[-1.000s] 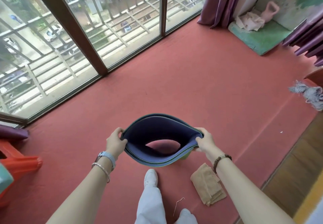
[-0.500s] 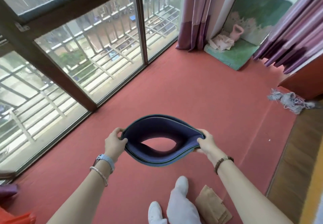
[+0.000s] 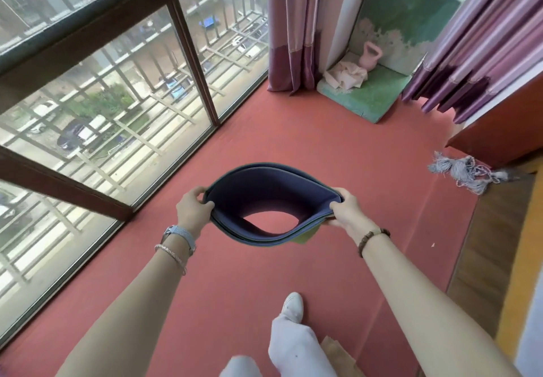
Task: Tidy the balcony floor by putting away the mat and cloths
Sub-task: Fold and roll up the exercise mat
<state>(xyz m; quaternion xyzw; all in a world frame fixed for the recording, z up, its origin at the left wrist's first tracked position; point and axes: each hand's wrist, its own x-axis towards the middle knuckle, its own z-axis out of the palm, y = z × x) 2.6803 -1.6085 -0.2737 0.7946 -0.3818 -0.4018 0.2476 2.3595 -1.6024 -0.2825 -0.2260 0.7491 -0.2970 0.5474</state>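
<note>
Left hand [image 3: 192, 212] and right hand [image 3: 348, 213] each grip one end of the folded blue mat [image 3: 264, 194], fingers curled round its edges. They hold it clear of the floor in front of the body, so it bows open into a loop with red floor showing through the gap. Grip and loop look the same as half a second ago. Both forearms reach forward and slightly apart, the left wrist with a watch and a bracelet, the right with a bead band. Below them a white shoe [image 3: 292, 307] is planted on the floor, and the folded tan cloth [image 3: 338, 353] has dropped nearer the bottom edge, partly hidden behind the trouser leg. Beyond the mat the red floor [image 3: 323, 147] lies open up to the corner, bounded by the window frame [image 3: 202, 77] on the left and a wooden floor strip [image 3: 493, 244] on the right, where a grey tassel bundle [image 3: 464, 171] lies at the border. In the far corner, larger in view than before, a green cushion [image 3: 367, 100] carries a crumpled pale cloth [image 3: 346, 75] and a pink jug [image 3: 370, 56], between purple curtains [image 3: 293, 24].
</note>
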